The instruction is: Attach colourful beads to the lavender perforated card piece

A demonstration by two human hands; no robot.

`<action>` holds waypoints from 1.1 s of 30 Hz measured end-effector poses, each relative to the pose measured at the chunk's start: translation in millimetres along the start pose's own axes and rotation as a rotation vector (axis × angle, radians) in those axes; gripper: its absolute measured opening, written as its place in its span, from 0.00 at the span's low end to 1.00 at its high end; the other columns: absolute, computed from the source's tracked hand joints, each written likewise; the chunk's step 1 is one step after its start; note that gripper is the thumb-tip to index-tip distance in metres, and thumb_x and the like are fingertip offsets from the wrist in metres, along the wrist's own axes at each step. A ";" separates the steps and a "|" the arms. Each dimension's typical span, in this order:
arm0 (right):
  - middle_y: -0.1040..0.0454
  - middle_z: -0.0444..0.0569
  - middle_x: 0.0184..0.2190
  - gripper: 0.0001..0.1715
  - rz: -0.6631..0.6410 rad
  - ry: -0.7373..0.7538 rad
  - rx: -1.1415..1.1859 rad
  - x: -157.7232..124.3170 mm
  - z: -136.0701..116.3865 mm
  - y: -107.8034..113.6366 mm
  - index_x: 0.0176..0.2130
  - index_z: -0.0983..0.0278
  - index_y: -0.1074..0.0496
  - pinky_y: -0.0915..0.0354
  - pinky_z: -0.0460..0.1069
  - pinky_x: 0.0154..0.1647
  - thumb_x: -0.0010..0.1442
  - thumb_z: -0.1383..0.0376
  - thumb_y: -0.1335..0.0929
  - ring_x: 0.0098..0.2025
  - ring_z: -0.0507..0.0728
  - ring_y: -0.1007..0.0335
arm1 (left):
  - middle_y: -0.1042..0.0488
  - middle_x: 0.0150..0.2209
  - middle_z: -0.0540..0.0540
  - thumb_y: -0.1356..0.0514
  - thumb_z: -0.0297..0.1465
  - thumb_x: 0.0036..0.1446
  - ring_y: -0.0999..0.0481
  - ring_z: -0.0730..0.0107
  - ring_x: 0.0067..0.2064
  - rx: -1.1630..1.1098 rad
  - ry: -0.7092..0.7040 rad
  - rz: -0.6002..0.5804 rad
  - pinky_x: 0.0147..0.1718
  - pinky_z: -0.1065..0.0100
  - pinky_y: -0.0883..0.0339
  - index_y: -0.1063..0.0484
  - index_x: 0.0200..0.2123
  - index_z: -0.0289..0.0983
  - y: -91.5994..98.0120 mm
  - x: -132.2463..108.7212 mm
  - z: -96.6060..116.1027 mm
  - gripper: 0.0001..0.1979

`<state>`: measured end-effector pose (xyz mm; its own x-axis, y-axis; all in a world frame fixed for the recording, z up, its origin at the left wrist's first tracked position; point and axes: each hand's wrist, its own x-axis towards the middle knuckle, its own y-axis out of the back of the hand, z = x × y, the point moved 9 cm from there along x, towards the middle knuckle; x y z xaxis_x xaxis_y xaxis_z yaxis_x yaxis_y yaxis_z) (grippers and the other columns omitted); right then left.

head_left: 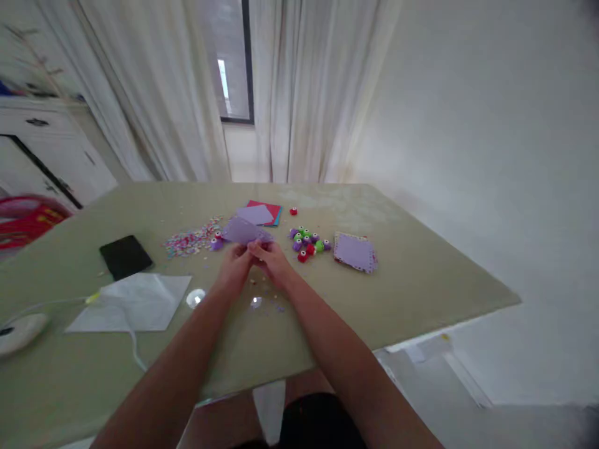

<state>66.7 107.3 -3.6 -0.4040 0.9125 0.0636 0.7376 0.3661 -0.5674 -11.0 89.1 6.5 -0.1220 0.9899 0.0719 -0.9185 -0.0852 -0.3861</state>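
Observation:
A purple sheet of paper point(243, 231) is held up at the middle of the table, small marks running along its edge. My left hand point(234, 267) is closed on the sheet's near side. Right beside it, my right hand point(274, 263) pinches the same near edge, thumbs almost touching. A bit of purple shows at the fingertips; whether it is paper or another object I cannot tell. To the sheet's left sits a small purple piece with eye-like dots point(216, 242). Several similar red, green and purple pieces point(306, 242) cluster to the right.
A stack of purple sheets with cut edges point(355, 251) lies at right. Behind are purple, red and blue sheets point(266, 214). Colourful paper confetti point(191, 240) spreads at left, near a black flat object point(125, 257), white paper point(135, 302) and a cable point(133, 343).

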 end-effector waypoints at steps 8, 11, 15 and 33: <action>0.19 0.43 0.27 0.28 0.031 0.034 -0.033 -3.9 -5.5 -1.6 0.32 0.63 0.19 0.27 0.50 0.43 0.40 0.48 0.14 0.34 0.56 0.21 | 0.17 0.29 0.44 0.18 0.54 0.31 0.19 0.62 0.35 -0.016 -0.001 0.063 0.36 0.66 0.28 0.18 0.28 0.36 -0.3 -4.0 -2.1 0.31; 0.20 0.42 0.26 0.27 0.026 0.058 -0.017 -7.7 -11.6 -6.9 0.31 0.62 0.21 0.27 0.49 0.40 0.41 0.50 0.14 0.33 0.56 0.22 | 0.16 0.31 0.43 0.18 0.54 0.32 0.17 0.59 0.37 -0.024 -0.005 0.071 0.39 0.65 0.27 0.17 0.30 0.36 -0.5 -4.0 -3.3 0.31; 0.20 0.40 0.26 0.27 0.054 0.057 0.007 -11.3 -14.1 -8.3 0.33 0.62 0.20 0.28 0.47 0.38 0.40 0.51 0.13 0.30 0.53 0.24 | 0.16 0.31 0.43 0.18 0.53 0.33 0.17 0.60 0.36 -0.031 -0.006 0.074 0.38 0.65 0.27 0.17 0.30 0.35 -0.1 -5.2 -4.0 0.31; 0.22 0.42 0.25 0.24 0.120 0.049 -0.030 -9.9 -15.5 2.7 0.28 0.63 0.23 0.31 0.46 0.33 0.41 0.55 0.14 0.28 0.52 0.29 | 0.15 0.33 0.39 0.18 0.54 0.33 0.16 0.54 0.41 -0.051 0.049 0.080 0.40 0.63 0.27 0.17 0.30 0.36 -4.0 -2.3 -11.9 0.31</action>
<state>81.2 102.1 7.0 -0.2853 0.9577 0.0370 0.7954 0.2582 -0.5483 -2.5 88.5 -3.1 -0.1750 0.9846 -0.0055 -0.8859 -0.1599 -0.4354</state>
